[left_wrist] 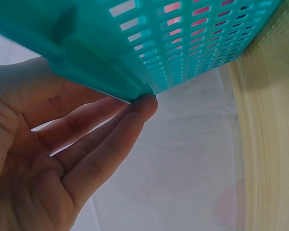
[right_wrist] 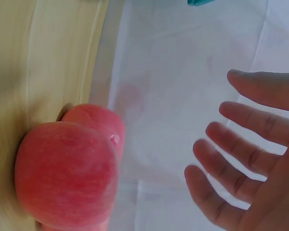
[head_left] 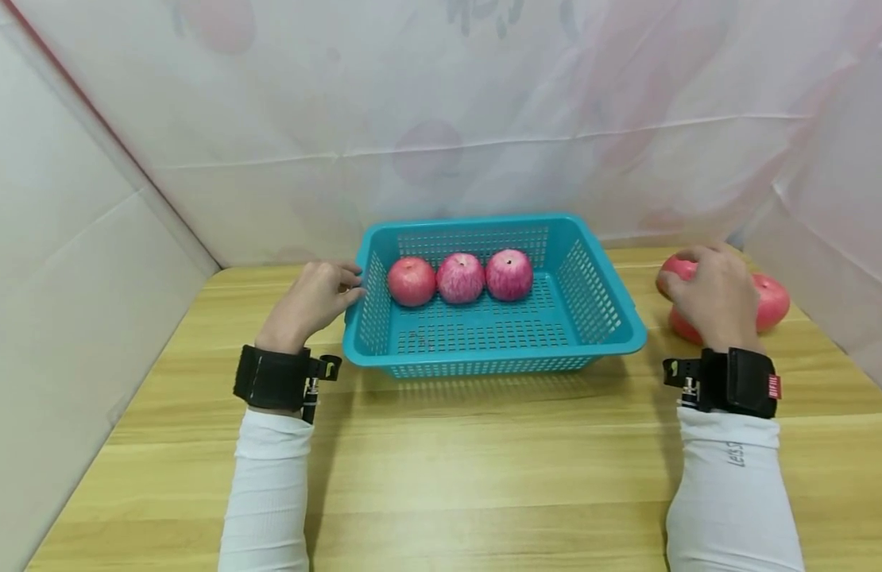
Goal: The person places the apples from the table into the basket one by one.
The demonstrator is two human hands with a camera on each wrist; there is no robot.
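My left hand (head_left: 308, 302) is at the left end of a turquoise plastic basket (head_left: 494, 356). In the left wrist view, its fingers (left_wrist: 106, 154) meet the underside of the basket rim (left_wrist: 96, 74), and the thumb is partly hidden behind it. Over on the right, my right hand (head_left: 720, 294) hovers above red apples and holds nothing. Seen from the right wrist, its fingers (right_wrist: 231, 144) are spread apart, clear of the nearest apple (right_wrist: 67, 175). Under and around that hand lie an apple at the back (head_left: 673, 274), one in front (head_left: 684, 326) and one to the right (head_left: 771, 302).
Inside the basket, a red apple (head_left: 411, 281) and two streaked pink apples, one in the middle (head_left: 461, 278) and one to its right (head_left: 509, 275), sit in a row. The wooden table (head_left: 484, 477) meets a pale cloth wall (head_left: 441, 103) behind the basket.
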